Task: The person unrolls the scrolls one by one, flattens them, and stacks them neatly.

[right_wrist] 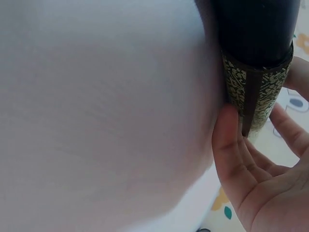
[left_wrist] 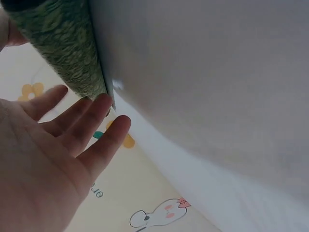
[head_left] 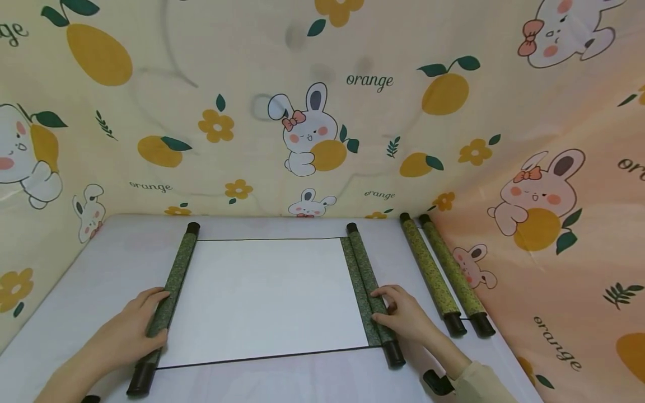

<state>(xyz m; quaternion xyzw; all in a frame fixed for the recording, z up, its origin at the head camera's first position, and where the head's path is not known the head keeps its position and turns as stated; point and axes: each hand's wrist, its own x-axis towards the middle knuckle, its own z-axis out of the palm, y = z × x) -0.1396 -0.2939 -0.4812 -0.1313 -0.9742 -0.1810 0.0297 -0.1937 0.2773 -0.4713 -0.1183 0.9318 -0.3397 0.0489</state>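
The sheet [head_left: 267, 291] lies before me on the bench [head_left: 282, 387]; I read the clock from its middle, twelve pointing away from me. At nine lies the left roller [head_left: 174, 282], my left fingers [head_left: 150, 298] around its nearer half. At three lies the right roller [head_left: 365, 260], my right fingers [head_left: 385, 290] on its nearer half, and the border strip [head_left: 356, 291] runs between it and the sheet. Between two and three, apart from the right roller, rests the inner scroll [head_left: 430, 268], the outer scroll [head_left: 453, 268] just beside it. The cloth [head_left: 237, 50] stands behind the bench at twelve and along its sides at ten and three.
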